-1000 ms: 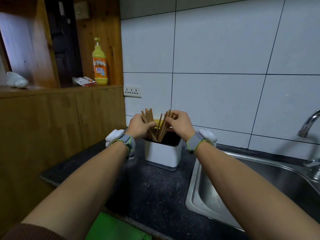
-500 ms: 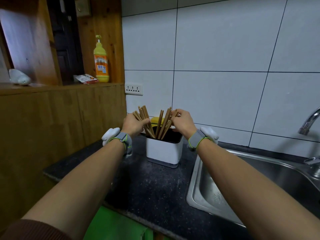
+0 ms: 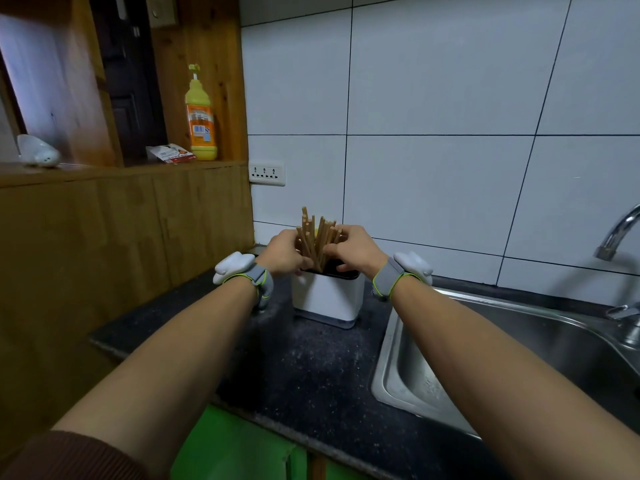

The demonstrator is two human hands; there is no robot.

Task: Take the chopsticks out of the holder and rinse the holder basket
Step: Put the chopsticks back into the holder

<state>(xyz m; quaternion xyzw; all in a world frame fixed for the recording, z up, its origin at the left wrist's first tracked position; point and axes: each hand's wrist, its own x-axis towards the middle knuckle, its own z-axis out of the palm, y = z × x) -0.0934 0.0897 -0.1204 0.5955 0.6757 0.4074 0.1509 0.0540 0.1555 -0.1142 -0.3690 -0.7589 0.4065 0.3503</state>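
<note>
The white holder (image 3: 327, 299) stands on the dark speckled counter (image 3: 294, 368), far from the viewer and just left of the steel sink (image 3: 485, 341). A bundle of wooden chopsticks (image 3: 313, 237) stands in its dark opening, gathered close together and rising above the rim.

Both hands reach to the bundle from either side. The left hand (image 3: 284, 252) is curled round the left side of the chopsticks, its thumb lying low near the rim of the holder. The right hand (image 3: 356, 249) is curled over their right side, fingertips on the sticks near the tops and the thumb pointing in toward the left hand. Together the two hands press the sticks into one cluster. Each wrist wears a grey band with a white device on it.

At the far right a chrome tap (image 3: 620, 230) arches over the sink. Behind the holder, white wall tiles carry a socket strip (image 3: 266, 173). At the left, a wooden ledge (image 3: 121, 171) holds a yellow bottle (image 3: 201, 116) with an orange label, a small packet (image 3: 169, 154) beside it, and a pale rounded object (image 3: 36, 152) farther left.
</note>
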